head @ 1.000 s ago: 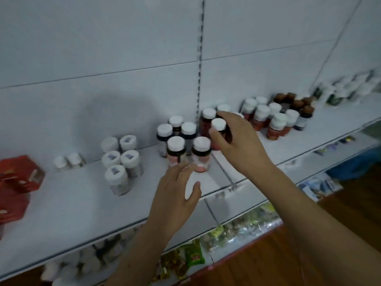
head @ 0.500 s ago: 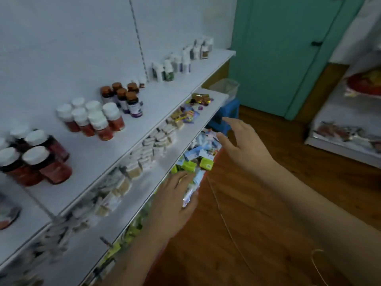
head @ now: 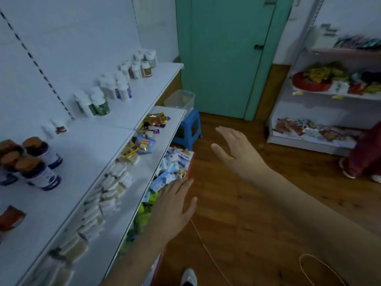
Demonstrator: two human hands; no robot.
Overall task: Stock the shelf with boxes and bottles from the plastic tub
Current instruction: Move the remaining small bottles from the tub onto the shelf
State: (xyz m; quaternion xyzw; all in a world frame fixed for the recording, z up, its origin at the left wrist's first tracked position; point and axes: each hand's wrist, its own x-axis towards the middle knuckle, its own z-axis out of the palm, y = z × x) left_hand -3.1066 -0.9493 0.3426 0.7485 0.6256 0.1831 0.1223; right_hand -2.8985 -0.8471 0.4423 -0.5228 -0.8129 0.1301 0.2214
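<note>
Blue stool (head: 188, 129), teal door (head: 224, 54)

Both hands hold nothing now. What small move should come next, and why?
Probably reach the right hand toward the clear plastic tub on the blue stool: both it and the left hand are open and hold nothing, so new stock is needed.
</note>
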